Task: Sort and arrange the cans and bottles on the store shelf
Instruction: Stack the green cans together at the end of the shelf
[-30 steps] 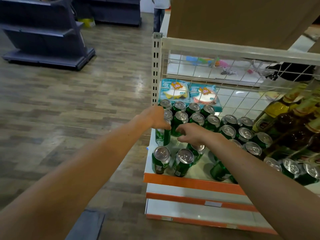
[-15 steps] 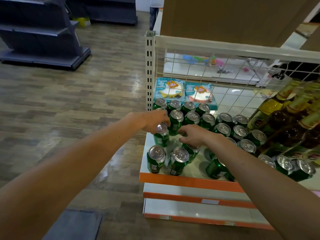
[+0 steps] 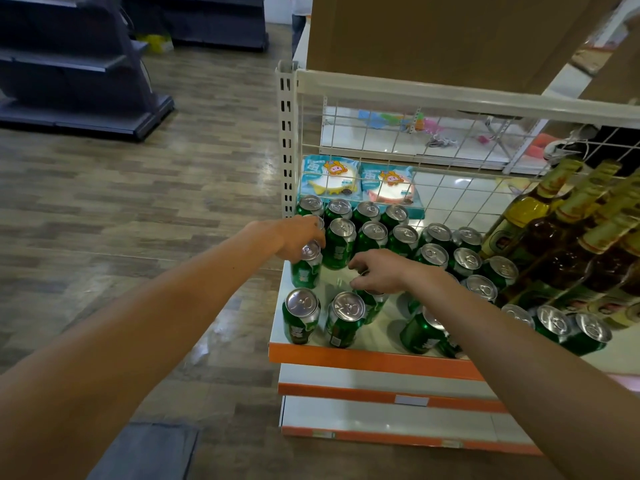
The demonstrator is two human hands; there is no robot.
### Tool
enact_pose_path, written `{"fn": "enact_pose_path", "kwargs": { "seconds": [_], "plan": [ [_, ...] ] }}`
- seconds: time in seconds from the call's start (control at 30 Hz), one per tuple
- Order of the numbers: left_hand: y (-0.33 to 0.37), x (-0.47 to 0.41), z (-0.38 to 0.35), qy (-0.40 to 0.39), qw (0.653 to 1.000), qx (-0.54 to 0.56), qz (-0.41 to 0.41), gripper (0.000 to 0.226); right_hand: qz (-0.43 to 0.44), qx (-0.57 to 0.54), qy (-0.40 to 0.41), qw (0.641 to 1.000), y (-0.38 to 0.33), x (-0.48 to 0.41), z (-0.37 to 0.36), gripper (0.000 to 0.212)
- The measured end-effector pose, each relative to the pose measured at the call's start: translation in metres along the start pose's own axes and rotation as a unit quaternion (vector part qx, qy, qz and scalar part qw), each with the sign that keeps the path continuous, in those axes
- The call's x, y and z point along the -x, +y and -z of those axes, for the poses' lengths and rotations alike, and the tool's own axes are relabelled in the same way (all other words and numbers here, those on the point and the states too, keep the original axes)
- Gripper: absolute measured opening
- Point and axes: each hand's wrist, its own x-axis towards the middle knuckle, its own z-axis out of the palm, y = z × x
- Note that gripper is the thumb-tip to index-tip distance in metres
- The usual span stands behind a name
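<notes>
The right hand (image 3: 381,271) hides most of one green can (image 3: 374,305), fingers curled over its top; left hand (image 3: 294,233) fingers grip the second can (image 3: 306,273) just below

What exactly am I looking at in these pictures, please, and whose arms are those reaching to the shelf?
There is no machine: a person wears a camera on the head, so you see their own two arms from above. The left hand grips the top of one green can; the right hand curls over a second can. Both stand on the shelf among many more green cans, with bottles to the right and two blue packets behind.
</notes>
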Motion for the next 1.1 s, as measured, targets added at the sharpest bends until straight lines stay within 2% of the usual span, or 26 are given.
{"fn": "enact_pose_path", "kwargs": {
  "seconds": [0.27,0.47,0.57,0.67,0.7,0.83,0.9,1.0,1.1],
  "plan": [
    [-0.001,0.002,-0.004,0.015,0.999,0.031,0.002,0.061,-0.006,0.002,-0.044,0.999,0.018,0.02,0.018,0.072],
    [0.003,-0.001,-0.003,0.002,0.999,0.034,0.029,0.064,-0.026,-0.006,-0.059,0.998,0.038,0.032,0.02,0.075],
    [0.018,0.0,0.007,0.011,0.998,0.05,0.045,0.065,-0.019,-0.009,-0.04,0.999,0.039,0.034,0.015,0.078],
    [0.044,-0.004,0.024,0.086,0.99,0.108,0.03,0.056,-0.012,-0.03,-0.015,0.999,0.037,0.029,0.003,0.077],
    [0.055,-0.005,0.027,0.084,0.987,0.133,0.017,0.054,-0.012,-0.047,-0.006,0.999,0.036,0.027,-0.001,0.075],
    [0.093,-0.016,0.015,-0.034,0.988,0.151,-0.023,0.053,-0.004,-0.106,0.035,0.994,0.039,0.025,0.001,0.054],
    [0.098,-0.022,0.006,-0.01,0.986,0.166,-0.024,0.047,-0.014,-0.108,0.065,0.992,0.04,0.024,0.005,0.046],
    [0.098,-0.026,0.006,0.04,0.987,0.15,-0.037,0.063,-0.029,-0.13,0.109,0.985,0.043,0.018,0.01,0.042],
    [0.088,-0.029,0.01,0.1,0.986,0.135,-0.015,0.071,-0.024,-0.16,0.13,0.978,0.039,0.013,0.016,0.047]
  ]
}}
